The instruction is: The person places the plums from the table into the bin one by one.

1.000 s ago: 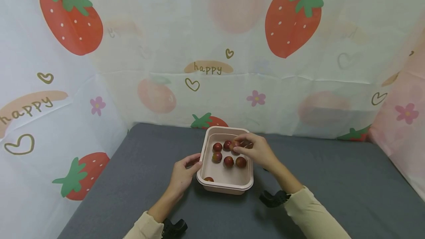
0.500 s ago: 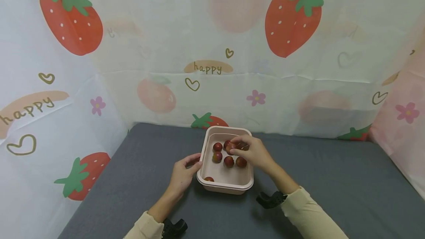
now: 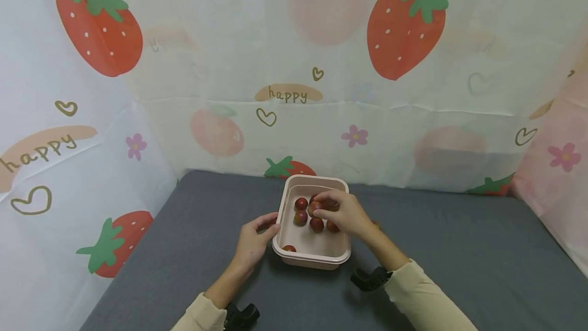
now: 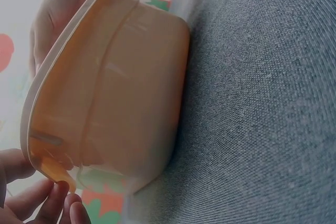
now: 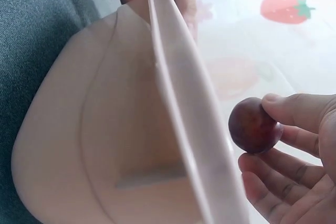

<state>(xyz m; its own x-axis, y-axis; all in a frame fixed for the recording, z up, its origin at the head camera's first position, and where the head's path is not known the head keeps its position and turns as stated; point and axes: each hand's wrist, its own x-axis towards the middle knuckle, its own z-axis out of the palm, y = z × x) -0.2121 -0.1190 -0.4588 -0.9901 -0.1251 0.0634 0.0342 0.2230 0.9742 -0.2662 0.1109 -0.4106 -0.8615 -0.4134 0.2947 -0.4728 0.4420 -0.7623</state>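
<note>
A pale pink plastic box [image 3: 321,258] stands on the grey cloth with several dark red plums in it, one of them [image 3: 300,218] near the left wall and another [image 3: 289,249] by the front left corner. My left hand [image 3: 252,241] holds the box at its left rim, thumb at the edge and fingers under the lip in the left wrist view. Between thumb and fingertips my right hand [image 3: 347,213] pinches a plum [image 5: 255,126], held above the other plums. That hand partly covers plums at the back and right of the box.
Behind my right forearm a small reddish-yellow round thing [image 3: 376,225] peeks out on the grey cloth [image 3: 441,249]. Fabric printed with strawberries [image 3: 406,29] hangs close behind the table and along both sides. A black wrist mount [image 3: 369,279] sits on my right wrist.
My right hand has shifted left and slightly toward me over the box, carrying the pinched plum. The left hand and the box stay where they were.
</note>
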